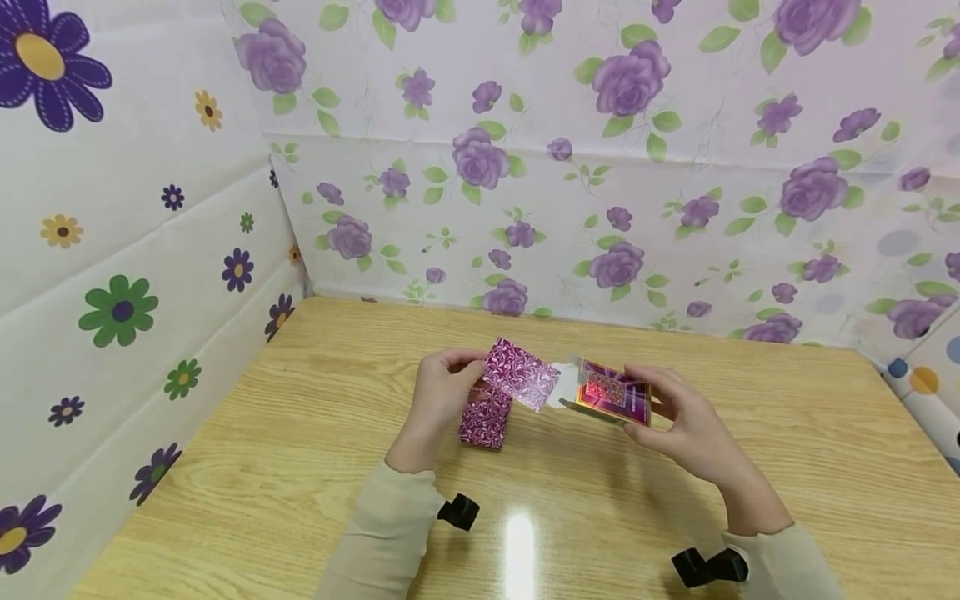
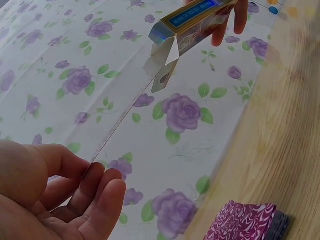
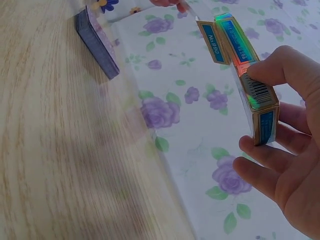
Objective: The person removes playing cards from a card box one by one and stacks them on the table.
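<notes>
My left hand (image 1: pixel 447 392) pinches a playing card (image 1: pixel 522 374) with a purple-and-white swirl back by its left edge. In the left wrist view the card (image 2: pixel 122 117) shows edge-on, a thin line running toward the box's open end. My right hand (image 1: pixel 681 425) grips the shiny purple-and-gold card box (image 1: pixel 613 393), its open end facing left with the flaps out. A barcode marks the narrow side of the box (image 3: pixel 257 90) under my right thumb. Below the left hand, a deck of cards (image 1: pixel 485 421) with the same backs lies on the table, partly covered by the held card.
The wooden table (image 1: pixel 315 400) extends beneath both hands. Behind it hangs a white covering with purple roses (image 1: pixel 480 158), and a flower-patterned covering (image 1: pixel 120 308) stands on the left. Black straps sit at both wrists.
</notes>
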A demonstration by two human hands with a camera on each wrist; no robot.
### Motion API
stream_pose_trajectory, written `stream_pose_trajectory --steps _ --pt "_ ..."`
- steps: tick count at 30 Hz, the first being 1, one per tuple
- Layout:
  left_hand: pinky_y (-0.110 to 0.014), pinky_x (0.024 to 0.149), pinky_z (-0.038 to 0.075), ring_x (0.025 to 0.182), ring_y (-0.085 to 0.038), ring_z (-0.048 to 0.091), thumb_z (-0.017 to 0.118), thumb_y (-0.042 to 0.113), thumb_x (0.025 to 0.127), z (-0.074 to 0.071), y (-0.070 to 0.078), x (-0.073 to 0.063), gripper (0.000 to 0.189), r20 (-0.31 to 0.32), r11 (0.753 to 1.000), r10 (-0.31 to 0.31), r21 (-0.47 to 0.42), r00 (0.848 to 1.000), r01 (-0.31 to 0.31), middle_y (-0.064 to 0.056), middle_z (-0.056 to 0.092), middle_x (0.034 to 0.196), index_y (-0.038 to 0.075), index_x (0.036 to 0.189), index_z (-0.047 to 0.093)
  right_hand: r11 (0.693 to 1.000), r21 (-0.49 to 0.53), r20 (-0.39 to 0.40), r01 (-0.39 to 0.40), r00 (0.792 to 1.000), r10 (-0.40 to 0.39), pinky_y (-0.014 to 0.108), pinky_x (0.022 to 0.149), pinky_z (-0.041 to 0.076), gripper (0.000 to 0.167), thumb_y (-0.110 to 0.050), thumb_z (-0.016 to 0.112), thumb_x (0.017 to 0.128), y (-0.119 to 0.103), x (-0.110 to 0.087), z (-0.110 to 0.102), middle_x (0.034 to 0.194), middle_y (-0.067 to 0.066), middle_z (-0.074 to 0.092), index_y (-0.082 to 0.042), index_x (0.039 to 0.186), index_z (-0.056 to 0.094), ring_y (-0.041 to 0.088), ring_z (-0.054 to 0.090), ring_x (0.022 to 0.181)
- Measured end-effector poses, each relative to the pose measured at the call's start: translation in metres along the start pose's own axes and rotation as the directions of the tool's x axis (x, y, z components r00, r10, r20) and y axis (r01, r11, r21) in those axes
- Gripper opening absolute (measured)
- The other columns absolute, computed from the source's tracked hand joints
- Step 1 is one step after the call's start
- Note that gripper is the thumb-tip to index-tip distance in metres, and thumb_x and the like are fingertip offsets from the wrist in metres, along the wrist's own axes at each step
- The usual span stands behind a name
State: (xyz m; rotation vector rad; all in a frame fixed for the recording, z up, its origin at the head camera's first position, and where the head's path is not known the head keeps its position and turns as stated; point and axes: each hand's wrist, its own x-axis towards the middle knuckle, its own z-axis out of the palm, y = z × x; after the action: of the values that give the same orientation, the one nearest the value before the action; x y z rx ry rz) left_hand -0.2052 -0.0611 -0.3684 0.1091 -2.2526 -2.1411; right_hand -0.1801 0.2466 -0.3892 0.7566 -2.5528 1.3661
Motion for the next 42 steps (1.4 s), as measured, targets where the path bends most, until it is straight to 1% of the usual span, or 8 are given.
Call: stream_pose_trajectory --steps 4,11,14,23,28,33,38,42 --pt "-0.024 0.062 0.057 0.071 -0.014 0.059 0.056 0.004 0.092 -0.001 -0.004 0.001 0.017 -0.006 1.0 -0.005 0.007 1.0 0.005 -0.01 0.061 0.088 0.001 0.102 0.069 1.0 -0.003 0.003 -0.002 1.0 0.002 0.009 0.091 0.043 0.066 -0.002 0.073 0.079 0.003 -0.001 0.0 0.133 0.013 0.049 -0.006 0.139 0.045 -0.003 0.048 0.114" --pt "-0.039 0.072 0.058 0.073 -0.018 0.059 0.055 0.006 0.094 -0.001 -0.009 0.006 0.017 -0.023 0.999 -0.005 0.043 1.0 0.006 -0.01 0.062 0.094 0.002 0.103 0.068 1.0 -0.002 -0.001 -0.002 1.0 0.002 0.007 0.092 0.042 0.066 -0.001 0.072 0.08 0.006 0.0 -0.001 0.132 0.014 0.049 -0.003 0.139 0.043 -0.007 0.046 0.115" --pt "-0.04 0.072 0.057 0.073 -0.019 0.058 0.054 0.006 0.094 -0.002 -0.01 0.007 0.017 -0.026 0.998 0.005 0.062 1.0 -0.003 -0.01 0.061 0.094 0.002 0.103 0.068 1.0 0.002 -0.003 0.002 1.0 -0.002 0.008 0.092 0.042 0.066 -0.001 0.073 0.08 0.007 0.001 0.0 0.132 0.014 0.05 -0.004 0.139 0.044 -0.006 0.047 0.115" --pt "-0.034 0.069 0.054 0.077 -0.016 0.054 0.049 0.01 0.097 -0.003 -0.018 0.013 0.02 -0.022 0.989 -0.013 0.149 1.0 0.016 -0.01 0.058 0.096 0.005 0.106 0.066 1.0 0.007 0.001 0.001 1.0 -0.001 0.008 0.092 0.043 0.066 -0.002 0.073 0.08 0.007 0.001 0.0 0.132 0.015 0.049 -0.005 0.139 0.044 -0.004 0.048 0.114" --pt "-0.026 0.072 0.047 0.088 -0.018 0.054 0.047 0.009 0.098 -0.003 -0.021 0.017 0.022 -0.034 0.964 0.023 0.266 0.999 -0.013 -0.011 0.062 0.102 0.005 0.106 0.066 1.0 0.02 0.004 0.01 1.0 -0.011 0.008 0.092 0.042 0.065 -0.001 0.072 0.08 0.006 0.004 0.0 0.131 0.016 0.049 -0.002 0.139 0.043 -0.006 0.048 0.114" --pt "-0.031 0.08 0.048 0.096 -0.021 0.055 0.045 0.007 0.099 -0.005 -0.024 0.018 0.022 -0.016 0.941 0.054 0.335 0.998 -0.045 -0.013 0.063 0.107 0.002 0.106 0.065 0.999 0.031 0.005 0.01 1.0 -0.01 0.009 0.091 0.043 0.065 0.0 0.072 0.08 0.007 0.005 0.001 0.131 0.016 0.049 -0.001 0.138 0.044 -0.006 0.049 0.112" --pt "-0.031 0.079 0.048 0.095 -0.021 0.056 0.048 0.008 0.098 -0.007 -0.028 0.018 0.021 -0.047 0.937 0.053 0.347 0.997 -0.034 -0.013 0.064 0.105 0.002 0.105 0.067 0.999 0.038 0.005 -0.004 1.0 0.004 0.01 0.091 0.044 0.066 0.0 0.073 0.079 0.01 0.003 0.004 0.133 0.015 0.048 -0.002 0.138 0.043 -0.005 0.049 0.112" --pt "-0.026 0.07 0.048 0.086 -0.019 0.056 0.055 0.011 0.095 -0.007 -0.035 0.021 0.018 -0.089 0.936 0.057 0.351 0.994 -0.022 -0.012 0.064 0.097 0.002 0.103 0.068 0.999 0.045 0.012 -0.01 1.0 0.009 0.011 0.091 0.044 0.067 0.0 0.073 0.079 0.012 0.0 0.006 0.133 0.017 0.048 -0.001 0.138 0.043 -0.006 0.048 0.113"
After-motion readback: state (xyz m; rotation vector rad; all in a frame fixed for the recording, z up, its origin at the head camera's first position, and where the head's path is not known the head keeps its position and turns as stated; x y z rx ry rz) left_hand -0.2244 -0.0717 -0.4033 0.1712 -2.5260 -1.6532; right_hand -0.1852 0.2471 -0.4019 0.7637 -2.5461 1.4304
